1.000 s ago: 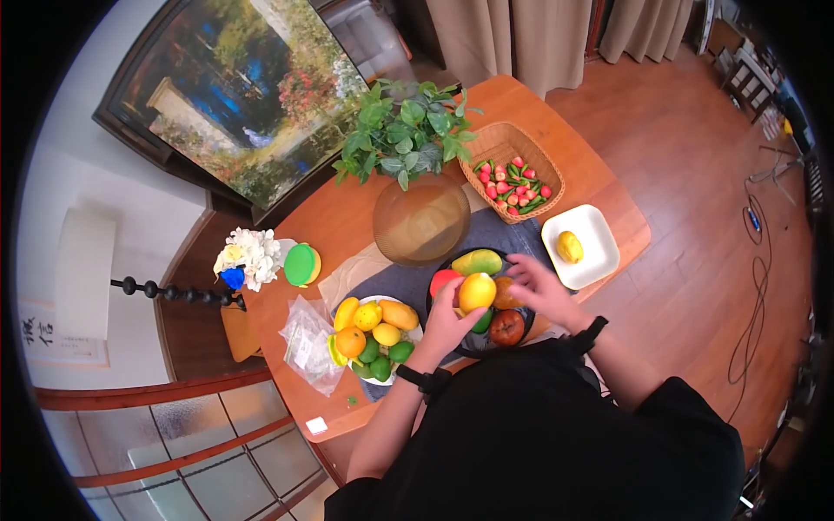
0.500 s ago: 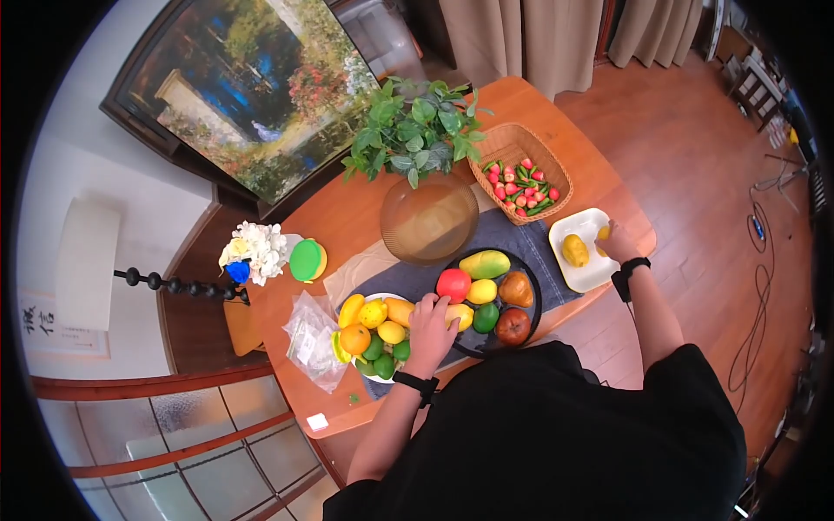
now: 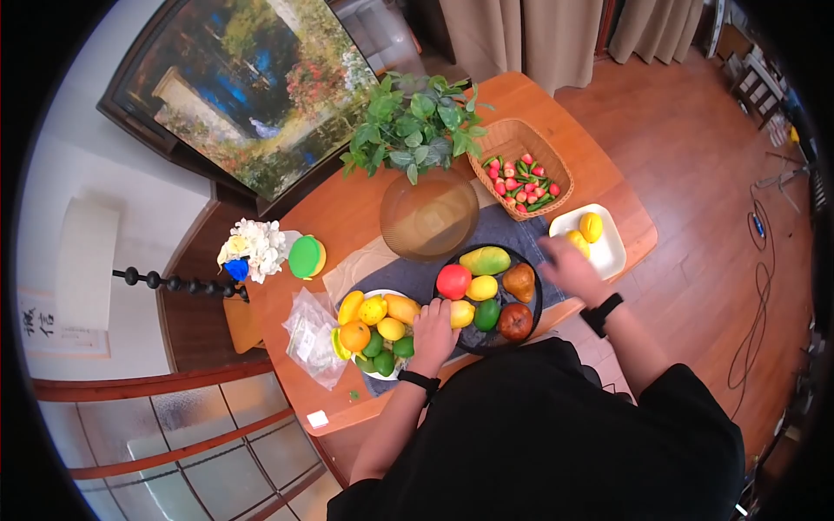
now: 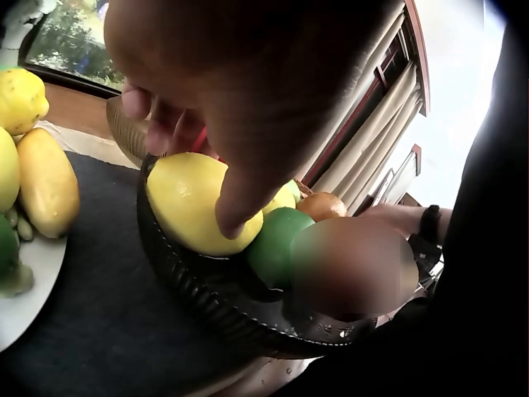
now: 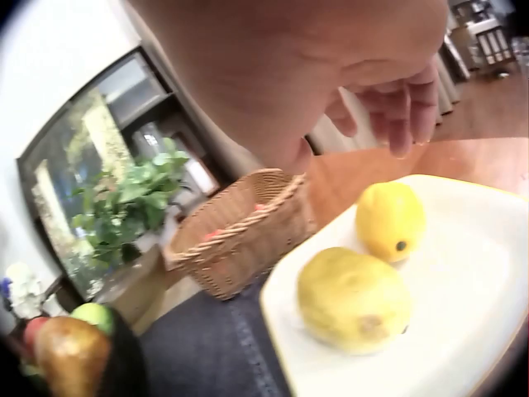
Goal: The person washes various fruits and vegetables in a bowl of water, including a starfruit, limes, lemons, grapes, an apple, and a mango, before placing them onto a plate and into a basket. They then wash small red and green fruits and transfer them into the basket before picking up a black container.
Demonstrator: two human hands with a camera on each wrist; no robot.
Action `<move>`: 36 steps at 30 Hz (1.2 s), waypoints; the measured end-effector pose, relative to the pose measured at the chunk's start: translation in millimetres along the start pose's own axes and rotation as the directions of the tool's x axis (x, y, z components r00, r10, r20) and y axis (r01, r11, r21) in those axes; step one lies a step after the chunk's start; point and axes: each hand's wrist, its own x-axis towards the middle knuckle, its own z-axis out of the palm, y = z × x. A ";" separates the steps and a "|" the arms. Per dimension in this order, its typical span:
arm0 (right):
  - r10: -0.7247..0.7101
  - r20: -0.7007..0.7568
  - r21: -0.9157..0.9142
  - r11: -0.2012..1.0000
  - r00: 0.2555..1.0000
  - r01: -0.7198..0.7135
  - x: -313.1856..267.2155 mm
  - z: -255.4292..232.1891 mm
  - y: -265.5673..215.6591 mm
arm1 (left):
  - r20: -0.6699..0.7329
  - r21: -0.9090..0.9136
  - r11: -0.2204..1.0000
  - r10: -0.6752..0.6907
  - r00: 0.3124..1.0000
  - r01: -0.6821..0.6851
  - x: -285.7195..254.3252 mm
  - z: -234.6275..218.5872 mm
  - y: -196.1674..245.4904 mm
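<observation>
My left hand (image 3: 434,334) is at the left rim of a round black tray (image 3: 537,300). Its thumb and fingers straddle a yellow lemon (image 4: 186,203), the thumb pressing the near side. Around that lemon in the tray lie a second lemon (image 3: 482,288), a red fruit (image 3: 453,281), a green-yellow mango (image 3: 485,260), a green fruit (image 3: 486,314), a brown pear (image 3: 519,282) and a reddish-brown round fruit (image 3: 515,321). My right hand (image 3: 573,267), holding nothing, hovers by the white dish (image 3: 612,256), where two yellow fruits (image 5: 354,299) sit side by side.
On the left, a white plate (image 4: 37,298) bears several yellow, orange and green fruits beside a crumpled plastic bag (image 3: 314,343). Behind stand an amber bowl (image 3: 429,217), a leafy plant (image 3: 413,126), a wicker basket (image 3: 499,139) of small red and green produce, and a green-lidded tub (image 3: 306,257).
My right hand first came to the black tray, then set a yellow fruit into the white dish, released it and drew back leftward. My left hand went from a raised lemon to one at the tray's rim.
</observation>
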 end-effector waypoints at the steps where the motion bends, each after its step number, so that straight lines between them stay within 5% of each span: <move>1: -0.060 0.114 0.013 0.998 0.992 0.059 -3.9 3.9 -26.9 | 0.000 -0.005 1.000 -0.003 1.000 0.003 1.4 1.6 -0.1; 3: -0.073 0.191 -0.273 0.954 0.979 0.125 -19.4 29.4 -60.0 | -0.012 -0.041 0.999 -0.015 1.000 0.014 1.2 -1.1 1.1; 8: 0.097 0.205 -0.332 0.943 0.974 -0.024 -21.3 59.8 -60.4 | -0.106 -0.105 0.994 -0.013 0.994 0.002 -3.5 -7.3 1.5; 11: 0.105 0.176 -0.303 0.952 0.979 -0.048 -18.7 55.6 -62.1 | -0.126 -0.158 0.987 -0.027 0.992 0.007 -7.3 -9.9 -3.6; 15: 0.226 -0.171 0.107 0.972 0.959 -0.210 -11.0 15.5 -43.3 | -0.187 -0.307 0.951 -0.089 0.978 0.028 -15.3 -13.1 -10.3; 18: 0.350 -0.308 -0.061 0.920 0.885 -0.386 -18.1 -12.3 15.0 | -0.180 -0.458 0.886 -0.175 0.968 0.075 -20.2 -15.3 -13.7; 22: 0.526 -0.232 -0.162 0.808 0.818 -0.566 -41.4 -17.2 75.9 | -0.185 -0.592 0.798 -0.272 0.945 0.114 -25.2 -8.5 -19.4; 26: 0.558 -0.184 -0.177 0.791 0.809 -0.585 -44.0 -3.4 91.9 | -0.183 -0.596 0.794 -0.277 0.943 0.117 -25.7 -3.3 -17.0; 29: 0.518 -0.252 -0.127 0.820 0.817 -0.559 -45.4 13.5 101.9 | -0.084 -0.663 0.723 -0.328 0.941 0.193 -23.9 1.5 -17.9; 31: 0.565 -0.320 -0.083 0.782 0.760 -0.617 -48.3 19.0 103.4 | -0.022 -0.710 0.662 -0.362 0.932 0.240 -21.4 1.8 -17.1; 36: 0.628 -0.292 0.044 0.762 0.721 -0.646 -64.2 33.2 119.8 | 0.005 -0.765 0.594 -0.378 0.926 0.247 -19.6 1.4 -19.2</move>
